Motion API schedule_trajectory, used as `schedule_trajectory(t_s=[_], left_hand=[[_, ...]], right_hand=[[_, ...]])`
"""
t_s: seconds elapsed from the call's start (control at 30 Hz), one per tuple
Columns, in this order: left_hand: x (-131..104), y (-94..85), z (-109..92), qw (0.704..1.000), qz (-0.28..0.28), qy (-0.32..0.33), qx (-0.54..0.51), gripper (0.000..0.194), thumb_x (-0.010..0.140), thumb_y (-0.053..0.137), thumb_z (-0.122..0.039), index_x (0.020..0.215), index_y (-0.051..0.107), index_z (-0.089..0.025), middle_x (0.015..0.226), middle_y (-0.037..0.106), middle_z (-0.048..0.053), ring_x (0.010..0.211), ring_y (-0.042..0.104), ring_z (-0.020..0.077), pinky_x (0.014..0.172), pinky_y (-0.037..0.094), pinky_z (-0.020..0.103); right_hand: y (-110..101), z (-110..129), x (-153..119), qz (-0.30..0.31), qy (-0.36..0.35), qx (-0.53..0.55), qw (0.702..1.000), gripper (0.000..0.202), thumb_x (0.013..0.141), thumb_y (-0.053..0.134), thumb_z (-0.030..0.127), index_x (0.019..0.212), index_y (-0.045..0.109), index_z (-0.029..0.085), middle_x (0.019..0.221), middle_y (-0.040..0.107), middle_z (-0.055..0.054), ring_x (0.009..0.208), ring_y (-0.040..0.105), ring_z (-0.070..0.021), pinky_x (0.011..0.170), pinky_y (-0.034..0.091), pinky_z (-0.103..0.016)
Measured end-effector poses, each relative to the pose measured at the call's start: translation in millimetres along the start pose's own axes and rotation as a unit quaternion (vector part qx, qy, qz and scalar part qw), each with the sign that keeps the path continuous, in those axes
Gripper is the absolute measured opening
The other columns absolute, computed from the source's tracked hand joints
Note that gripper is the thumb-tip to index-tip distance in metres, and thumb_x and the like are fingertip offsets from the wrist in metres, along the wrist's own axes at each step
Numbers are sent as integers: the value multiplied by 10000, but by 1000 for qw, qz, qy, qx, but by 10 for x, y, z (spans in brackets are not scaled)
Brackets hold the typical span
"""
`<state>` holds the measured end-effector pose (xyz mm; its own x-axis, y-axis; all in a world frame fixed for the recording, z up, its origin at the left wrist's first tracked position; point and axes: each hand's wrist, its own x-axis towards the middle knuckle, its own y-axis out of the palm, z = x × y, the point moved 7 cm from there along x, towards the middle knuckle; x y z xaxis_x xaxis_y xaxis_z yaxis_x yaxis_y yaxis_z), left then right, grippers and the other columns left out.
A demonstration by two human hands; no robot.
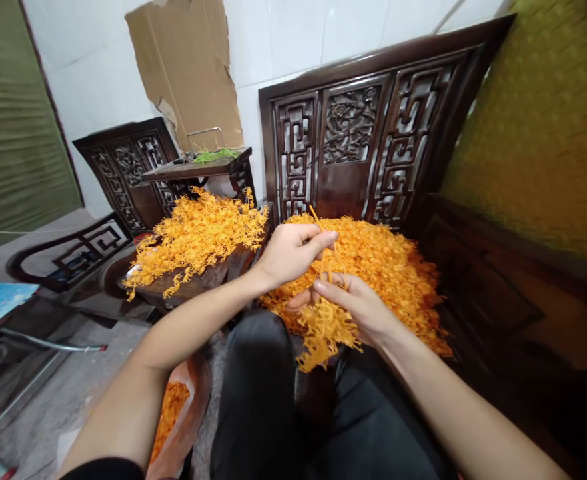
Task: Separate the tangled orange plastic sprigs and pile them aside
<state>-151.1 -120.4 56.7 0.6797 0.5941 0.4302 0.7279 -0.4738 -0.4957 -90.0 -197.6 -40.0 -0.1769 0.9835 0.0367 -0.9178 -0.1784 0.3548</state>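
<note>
Head view, the only one. Left hand (293,250): thumb and index fingers pinched together on a thin orange strand (314,213), whose free end pokes up past the grip. Right hand (363,307): just below and to the right, fingers curled, thumb pressed down, has hold of an orange bunch (328,333). Bunch hangs loose under the right hand, over the gap between the knees (258,360), in front of the big pile (383,267). Strand seems to run down to the right fingers; exact path is too fine to tell.

Step looks like working the strand at the bunch's top. To do it well: right grip firm at the top only, no crushing of the loose ends; left pull slow and even, along the strand, since it looks thin and could snap. Hands close together, so slack stays short. Hold the bunch clear of the big pile to avoid snagging.

Around: side pile (198,230) to the left, carved back (353,147) behind, bag (200,393) of orange bits by the left knee.
</note>
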Motion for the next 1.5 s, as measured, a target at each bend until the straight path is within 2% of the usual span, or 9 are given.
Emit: schedule_trajectory(t_s=[0.27, 0.4, 0.57, 0.77, 0.9, 1.03, 1.13, 1.23, 1.5], left_hand=[[121, 57, 100, 1000, -28, 1, -14, 494, 910, 584, -597, 755, 707, -145, 572, 551, -29, 543, 445, 80, 558, 352, 227], [102, 64, 145, 999, -35, -4, -25, 502, 904, 590, -603, 720, 691, -147, 550, 520, -37, 527, 418, 78, 543, 331, 231], [47, 96, 251, 999, -32, -28, -20, 525, 896, 586, -630, 694, 666, -151, 537, 517, -32, 512, 418, 78, 527, 335, 226], [-92, 29, 443, 990, 70, -120, 23, 573, 894, 557, -675, 673, 635, -152, 516, 520, -37, 439, 425, 75, 479, 302, 229], [-263, -56, 147, 984, 70, 7, 162, 495, 898, 644, -565, 636, 676, -146, 564, 587, -17, 526, 481, 84, 560, 350, 241], [-395, 125, -88, 970, 97, 131, 181, 285, 956, 632, -380, 1102, 747, -164, 921, 732, 50, 808, 637, 131, 785, 473, 266], [-355, 196, -50, 964, 112, 127, 207, 345, 969, 609, -388, 1205, 716, -160, 970, 709, 76, 866, 640, 158, 821, 485, 291], [-319, 263, -19, 948, 200, 132, 207, 289, 985, 579, -379, 1086, 739, -161, 944, 703, 71, 879, 644, 164, 831, 478, 286], [-314, 237, -6, 929, 270, 123, 221, 303, 948, 628, -440, 1012, 642, -144, 832, 690, 39, 742, 618, 146, 693, 426, 248]], right_hand=[[18, -224, 7, -9, 16, 161, 987, 376, 718, 866, 383, 675, 550, 184, 545, 562, 42, 489, 596, -121, 534, 497, -251], [0, -327, -47, -11, 61, 106, 992, 353, 697, 869, 399, 771, 605, 177, 560, 571, 46, 424, 525, -93, 430, 407, -211], [-13, -371, -88, -28, 100, 52, 993, 366, 692, 821, 373, 949, 680, 154, 716, 696, -21, 612, 675, -171, 587, 532, -278], [-177, -331, -95, -150, 95, 45, 983, 397, 651, 691, 302, 1014, 676, 143, 533, 550, 57, 418, 451, -102, 457, 375, -249], [-336, -212, -70, -200, 39, -15, 979, 286, 680, 652, 315, 919, 668, 158, 551, 526, 53, 491, 457, -117, 505, 361, -260], [-357, -83, -22, -204, -22, -178, 962, 169, 727, 614, 342, 694, 587, 178, 586, 536, 24, 589, 474, -133, 558, 354, -268], [-316, -72, 5, -187, -3, -319, 929, 167, 755, 568, 302, 631, 532, 195, 524, 481, 36, 518, 402, -115, 505, 276, -267], [-269, -54, 22, -147, 2, -410, 900, 186, 755, 528, 235, 583, 460, 217, 465, 406, 49, 466, 359, -108, 489, 244, -270], [-244, 221, -1, -101, -101, -408, 902, 232, 801, 636, 400, 663, 577, 223, 570, 533, 2, 669, 550, -203, 641, 433, -294]])
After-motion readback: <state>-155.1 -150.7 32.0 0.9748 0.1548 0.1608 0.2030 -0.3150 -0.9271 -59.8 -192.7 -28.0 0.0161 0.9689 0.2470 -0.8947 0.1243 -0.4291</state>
